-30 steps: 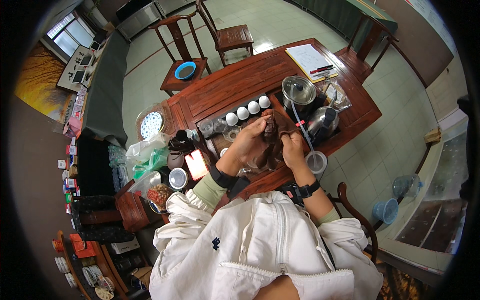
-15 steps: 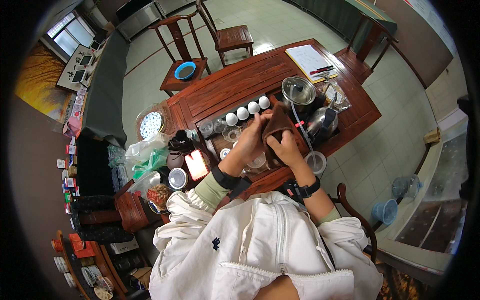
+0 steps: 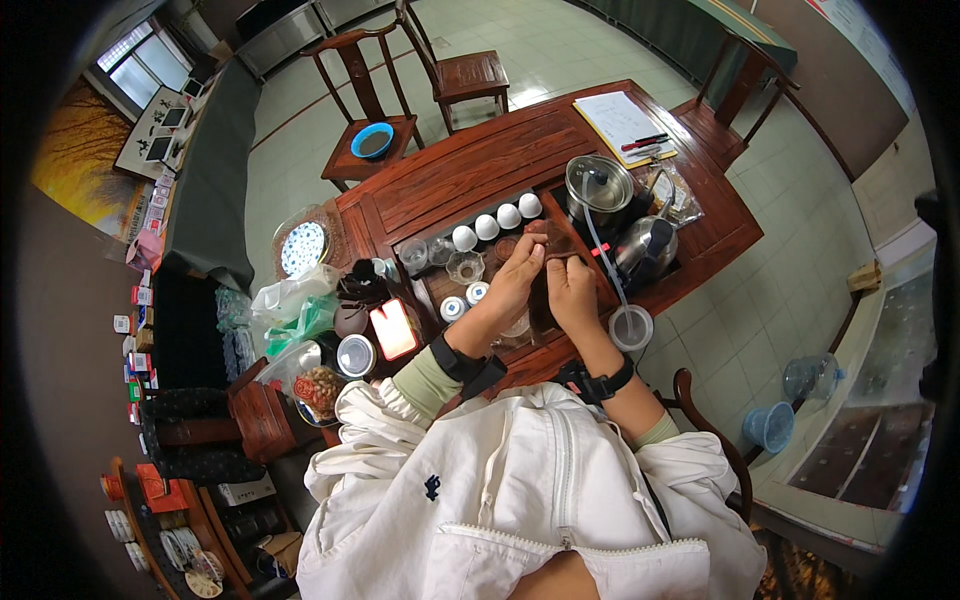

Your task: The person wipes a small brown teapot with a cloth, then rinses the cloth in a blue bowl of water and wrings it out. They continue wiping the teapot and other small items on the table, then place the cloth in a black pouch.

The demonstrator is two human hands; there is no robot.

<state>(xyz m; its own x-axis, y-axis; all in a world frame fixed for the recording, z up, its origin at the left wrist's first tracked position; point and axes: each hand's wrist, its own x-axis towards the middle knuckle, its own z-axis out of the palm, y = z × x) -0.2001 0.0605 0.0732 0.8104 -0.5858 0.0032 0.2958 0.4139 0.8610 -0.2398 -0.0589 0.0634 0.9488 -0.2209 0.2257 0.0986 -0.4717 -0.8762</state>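
Both hands are over the tea tray (image 3: 440,290) set in a red-brown wooden table (image 3: 470,165). My left hand (image 3: 516,274) and my right hand (image 3: 568,285) together pinch a dark brown cloth (image 3: 566,238) that lies stretched across the tray. Just beyond the cloth stands a row of small white cups (image 3: 490,226). A clear glass cup (image 3: 464,267) sits to the left of my left hand. A steel pot (image 3: 598,185) and a dark kettle (image 3: 645,248) stand to the right of the cloth.
A round lidded container (image 3: 631,327) sits near the table's right front edge. Papers with pens (image 3: 624,125) lie at the far right corner. Tins, bags and a glowing orange device (image 3: 394,329) crowd the left end. Wooden chairs (image 3: 365,115) stand beyond the table, one bearing a blue bowl (image 3: 372,141).
Both hands have moved farther over the tray, away from my body, and the brown cloth now lies spread out flatter between them.
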